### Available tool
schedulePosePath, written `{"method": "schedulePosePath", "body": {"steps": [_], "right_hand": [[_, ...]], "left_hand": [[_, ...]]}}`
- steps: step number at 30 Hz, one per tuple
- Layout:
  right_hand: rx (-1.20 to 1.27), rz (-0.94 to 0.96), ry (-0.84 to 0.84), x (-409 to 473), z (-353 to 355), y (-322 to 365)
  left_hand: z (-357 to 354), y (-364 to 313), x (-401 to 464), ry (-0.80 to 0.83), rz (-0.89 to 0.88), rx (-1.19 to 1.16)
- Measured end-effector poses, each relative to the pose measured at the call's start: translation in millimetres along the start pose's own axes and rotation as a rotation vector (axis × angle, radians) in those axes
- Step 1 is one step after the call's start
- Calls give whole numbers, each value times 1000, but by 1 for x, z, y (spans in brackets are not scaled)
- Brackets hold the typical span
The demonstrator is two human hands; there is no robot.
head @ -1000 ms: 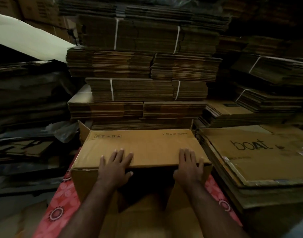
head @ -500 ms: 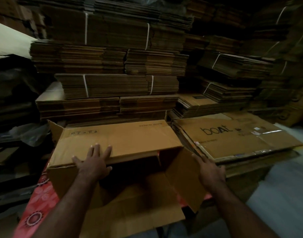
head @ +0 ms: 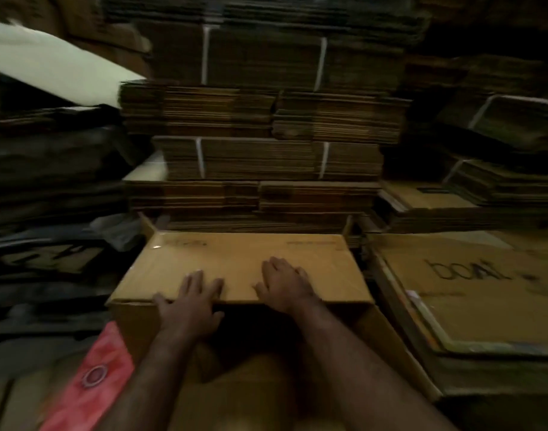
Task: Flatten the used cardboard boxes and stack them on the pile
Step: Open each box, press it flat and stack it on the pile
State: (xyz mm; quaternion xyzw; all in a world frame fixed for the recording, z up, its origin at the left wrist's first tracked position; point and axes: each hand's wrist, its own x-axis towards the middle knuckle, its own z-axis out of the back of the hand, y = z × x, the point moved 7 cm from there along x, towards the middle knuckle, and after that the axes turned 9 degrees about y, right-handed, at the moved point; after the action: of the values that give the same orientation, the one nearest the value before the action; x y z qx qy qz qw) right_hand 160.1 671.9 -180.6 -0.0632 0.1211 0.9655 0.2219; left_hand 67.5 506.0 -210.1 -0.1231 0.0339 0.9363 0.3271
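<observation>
Stacked bundles of flattened brown corrugated cardboard (head: pixel 260 157), tied with white straps, fill the far wall of a dim storeroom; at least four strapped layers can be counted in the middle stack, though blur hides finer detail. At the right, a pile of flat cardboard sheets (head: pixel 471 293) is topped by a sheet with handwritten black lettering. At the near left, one strip of red patterned cloth (head: pixel 92 374) is seen, and at the far left a pale sheet (head: pixel 49 63) slopes down.

One open tan cardboard box (head: pixel 244 265), smooth-faced and rectangular, lies on its side in the middle, its dark opening turned toward the viewer and its flaps spread at the near and far ends. Two bare hands are laid on its upper panel. The left hand (head: pixel 190 301) is placed flat at the panel's near edge, fingers straight and spread, nothing held. The right hand (head: pixel 283 283) rests just beside it, slightly farther in, fingers likewise extended and pressed on the cardboard. The box is thus under both palms, not grasped
</observation>
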Motion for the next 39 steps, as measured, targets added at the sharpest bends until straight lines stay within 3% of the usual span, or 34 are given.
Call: {"method": "schedulePosePath", "body": {"steps": [6,9,12,18,24,29,31,34,39], "right_hand": [[-89,73,-145,30,-16,1],[-103,85,-173,34,-19,-1],[-111,89,-186,34,-19,-2],[-101,95,-165,35,-18,0],[-88,100,-157,36,-15,-8],[-105,99,-165,30,-19,5],[-102,99,-156,31,-21,17],[-102,93,-133,37,-26,42],[-75,98,-104,55,-53,99]], "left_hand": [[-7,10,-13,-164,-5,-37],[-19,35,-23,-390,272,-193],[-28,53,-27,-477,507,-413],[-14,49,-28,-365,522,-509],[-29,130,-75,-199,238,-338],[-40,240,-116,10,565,-325],[-39,253,-110,11,590,-325],[-23,247,-77,-63,523,-522],[-27,274,-9,-158,622,-917]]}}
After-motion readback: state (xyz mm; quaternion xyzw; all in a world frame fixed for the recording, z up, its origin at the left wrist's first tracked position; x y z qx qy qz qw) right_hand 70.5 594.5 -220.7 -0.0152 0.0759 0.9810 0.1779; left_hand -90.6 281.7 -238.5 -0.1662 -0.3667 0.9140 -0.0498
